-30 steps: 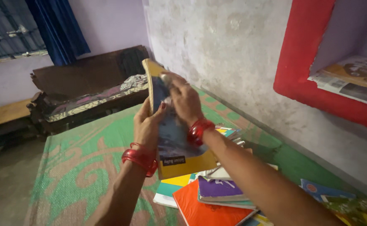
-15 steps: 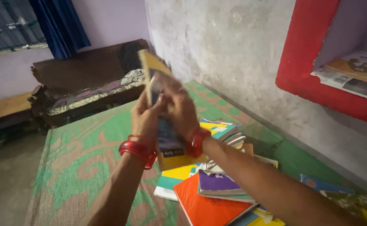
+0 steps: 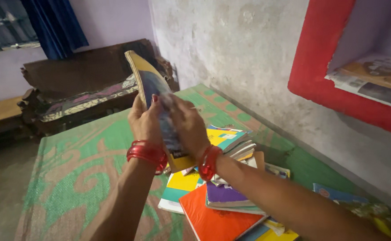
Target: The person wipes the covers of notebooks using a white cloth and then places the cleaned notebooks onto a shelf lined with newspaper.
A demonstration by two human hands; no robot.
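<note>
Green patterned mat (image 3: 79, 178) covers the bed, woven-looking, with a loose book pile (image 3: 222, 196) at its right edge by the rough wall (image 3: 231, 49). Above the pile, a thin yellow-edged book (image 3: 153, 102) is pinched upright – left hand (image 3: 145, 122) clasping the back, right hand (image 3: 187, 127) over the glossy cover. It's floppy – could bend and slip onto the pile.
</note>
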